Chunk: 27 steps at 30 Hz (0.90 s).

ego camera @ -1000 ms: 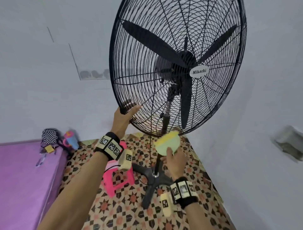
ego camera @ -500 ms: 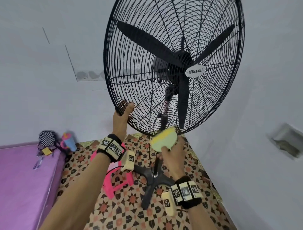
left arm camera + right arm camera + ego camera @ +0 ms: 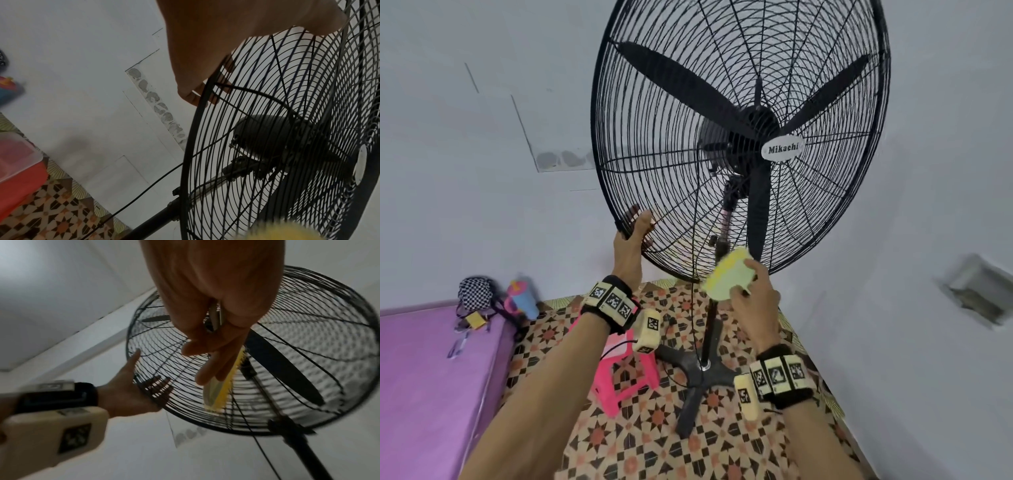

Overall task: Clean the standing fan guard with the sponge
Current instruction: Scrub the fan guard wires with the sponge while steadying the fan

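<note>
Head view: my left hand (image 3: 631, 240) grips the fan guard (image 3: 619, 137) rim.
Right hand (image 3: 755, 301): fingers hold sponge (image 3: 727, 279).
Advice: I'd wipe along the wires, steadying the rim.

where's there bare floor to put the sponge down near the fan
Patterned floor lies bare in front, between the pink stool and the fan base, toward the camera. The strip along the right wall also looks free. It is crowded behind the stool and by the purple mattress, where a checkered bag and a bottle sit.
</note>
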Motion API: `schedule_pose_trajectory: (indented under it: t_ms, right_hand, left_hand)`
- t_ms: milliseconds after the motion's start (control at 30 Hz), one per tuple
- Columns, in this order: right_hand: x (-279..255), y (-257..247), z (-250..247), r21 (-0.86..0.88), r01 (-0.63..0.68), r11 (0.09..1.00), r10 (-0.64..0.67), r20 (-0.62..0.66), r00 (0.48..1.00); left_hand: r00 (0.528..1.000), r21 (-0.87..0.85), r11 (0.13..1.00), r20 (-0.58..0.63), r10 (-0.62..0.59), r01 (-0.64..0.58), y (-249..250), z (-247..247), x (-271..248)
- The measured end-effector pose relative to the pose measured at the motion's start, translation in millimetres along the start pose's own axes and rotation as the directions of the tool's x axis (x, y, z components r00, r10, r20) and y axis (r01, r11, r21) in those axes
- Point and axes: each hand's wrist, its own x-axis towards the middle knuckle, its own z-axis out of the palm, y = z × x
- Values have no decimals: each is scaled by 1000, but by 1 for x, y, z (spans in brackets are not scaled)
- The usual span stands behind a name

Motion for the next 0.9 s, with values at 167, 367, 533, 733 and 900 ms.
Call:
schedule_pose_trajectory:
  t_ms: [167,367,533,733,900]
  right_hand:
    - [-8,-41,16,170,77,982,-115,228,967]
    - [-1,-11,14,2,35,999,-35,75,997]
    - [0,-25,7,61,54,997,-62,140,988]
    - [0,-35,22,148,89,985,-113,162,980]
    - [0,1,-6,-53,-32,998,33,27,999]
  left_hand:
    - [1000,-6,1000,-16,0,0,-1,4,-2]
    - [999,-39,999,-32,-8,7,-1,1,0]
    - [998,5,1000,-56,-21,22,-8,4,-2]
    - [999,9,1000,-30,-12,12,-5,-2,2]
    - [999,2,999,-11,-40,40,-2,-5,1]
